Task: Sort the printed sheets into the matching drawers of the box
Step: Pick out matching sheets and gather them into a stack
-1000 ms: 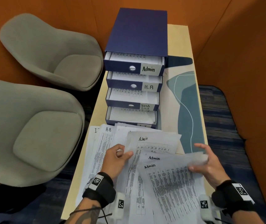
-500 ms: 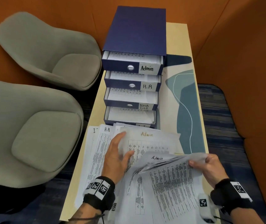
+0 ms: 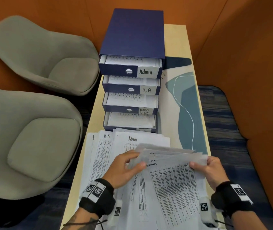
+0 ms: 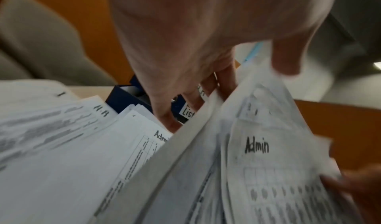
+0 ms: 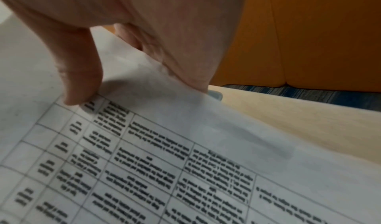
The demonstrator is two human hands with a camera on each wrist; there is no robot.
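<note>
A dark blue drawer box (image 3: 133,35) stands on the table with its drawers pulled out in steps: Admin (image 3: 146,72), H.R (image 3: 146,90), Task List (image 3: 145,111) and a lowest one (image 3: 130,121), each holding sheets. In front of it lies a spread pile of printed sheets (image 3: 102,150). Both hands hold up a small bundle of sheets headed Admin (image 3: 174,178) (image 4: 257,147) (image 5: 164,162) above that pile. My left hand (image 3: 125,166) pinches its left top corner, thumb on top. My right hand (image 3: 205,165) (image 5: 82,84) pinches its right top corner.
Two grey armchairs (image 3: 38,52) (image 3: 24,140) stand left of the narrow wooden table (image 3: 177,40). A teal patterned mat (image 3: 187,110) lies right of the box. Orange walls close in behind and on the right, with blue carpet (image 3: 220,123) below.
My left hand left the flat pile and took the bundle's left corner. The bundle, held before by the right hand alone, now is lifted and gathered between both hands.
</note>
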